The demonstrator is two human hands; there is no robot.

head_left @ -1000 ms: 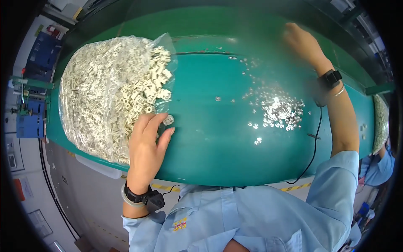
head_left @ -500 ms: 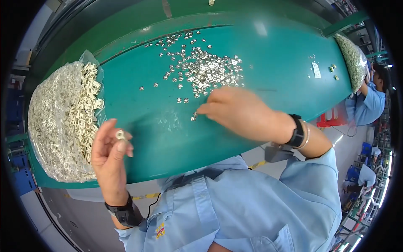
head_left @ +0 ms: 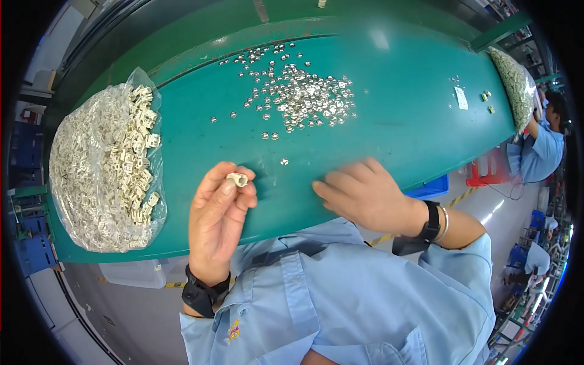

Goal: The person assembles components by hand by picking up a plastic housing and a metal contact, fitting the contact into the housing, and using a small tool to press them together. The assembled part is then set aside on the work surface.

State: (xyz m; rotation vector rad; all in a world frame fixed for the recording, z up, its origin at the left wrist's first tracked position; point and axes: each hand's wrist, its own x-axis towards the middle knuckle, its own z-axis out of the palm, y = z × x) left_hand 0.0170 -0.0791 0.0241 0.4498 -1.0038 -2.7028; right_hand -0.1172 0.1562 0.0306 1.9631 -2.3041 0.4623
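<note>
Between the thumb and fingers of my left hand (head_left: pixel 219 213) is a small cream plastic part (head_left: pixel 238 179) with a round hole in its end. My right hand (head_left: pixel 371 198) is to the right, low over the green table, thumb and fingers drawn together. Whatever its fingertips hold is too small or hidden to make out. One loose shiny metal piece (head_left: pixel 284 162) lies on the table between my hands. Beyond them spreads a pile of small round metal pieces (head_left: pixel 310 97), with several strays around it.
A big clear bag (head_left: pixel 91 170) of cream plastic parts lies open at the left. Another filled bag (head_left: pixel 514 88) stands at the far right, beside a co-worker (head_left: pixel 541 146) in blue. A white label (head_left: pixel 460 98) and several small green-yellow parts (head_left: pixel 491 109) lie on the right of the green table (head_left: pixel 413 134).
My left hand has moved right, away from the bag, with the plastic part. My right hand has drawn back toward me and right; of two metal pieces near its fingertips, one still lies there.
</note>
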